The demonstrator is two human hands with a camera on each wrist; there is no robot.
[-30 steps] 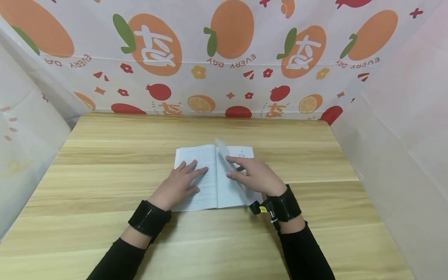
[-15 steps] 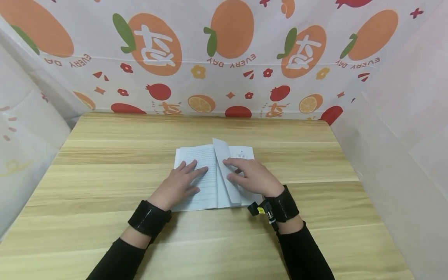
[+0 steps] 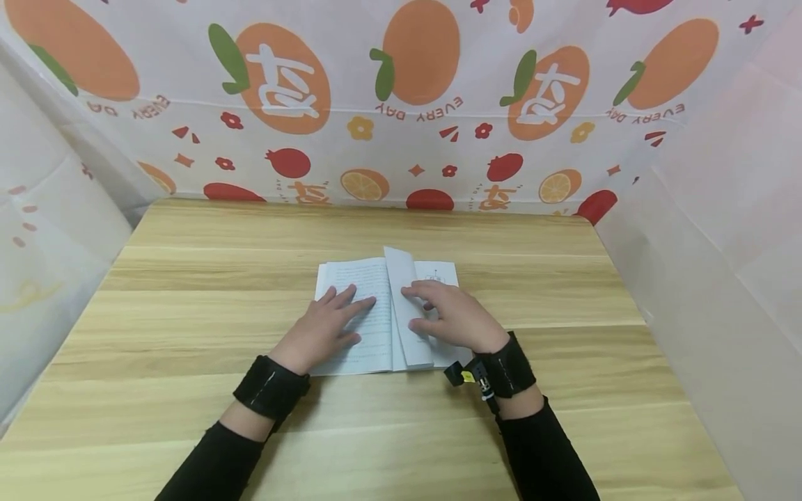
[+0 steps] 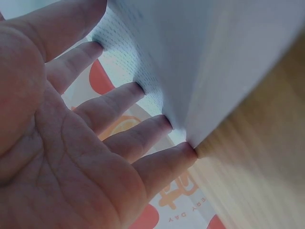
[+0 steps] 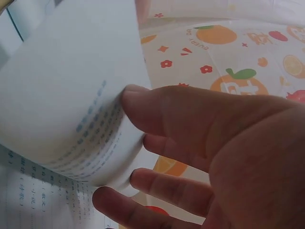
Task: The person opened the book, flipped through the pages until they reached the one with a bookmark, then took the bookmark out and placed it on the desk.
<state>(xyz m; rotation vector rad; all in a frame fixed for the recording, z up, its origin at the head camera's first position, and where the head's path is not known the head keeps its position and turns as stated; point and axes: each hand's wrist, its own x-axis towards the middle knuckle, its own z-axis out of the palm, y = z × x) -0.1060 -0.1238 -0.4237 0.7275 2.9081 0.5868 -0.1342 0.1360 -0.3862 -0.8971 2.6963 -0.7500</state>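
An open book [image 3: 370,355] lies on the table, its left page covered in printed lines. One page [image 3: 404,327] on the right half stands raised and curved near the spine. My left hand [image 3: 316,334] rests on the left page with fingers spread; in the left wrist view, the fingertips [image 4: 164,121] of the left hand touch the paper. At the raised page, my right hand [image 3: 460,316] pinches the sheet. The right wrist view shows the thumb [image 5: 143,107] against the curled page [image 5: 81,86], while the index finger is mostly hidden behind it.
The wooden table [image 3: 219,292] extends around the book. A white curtain with fruit prints [image 3: 351,83] hangs behind the far edge, and pale sheets stand along both sides. Black straps [image 3: 272,390] wrap both wrists.
The raised page has swung from nearly edge-on to showing its broad face, with the right hand shifting slightly left. My left hand has stayed on the left page.
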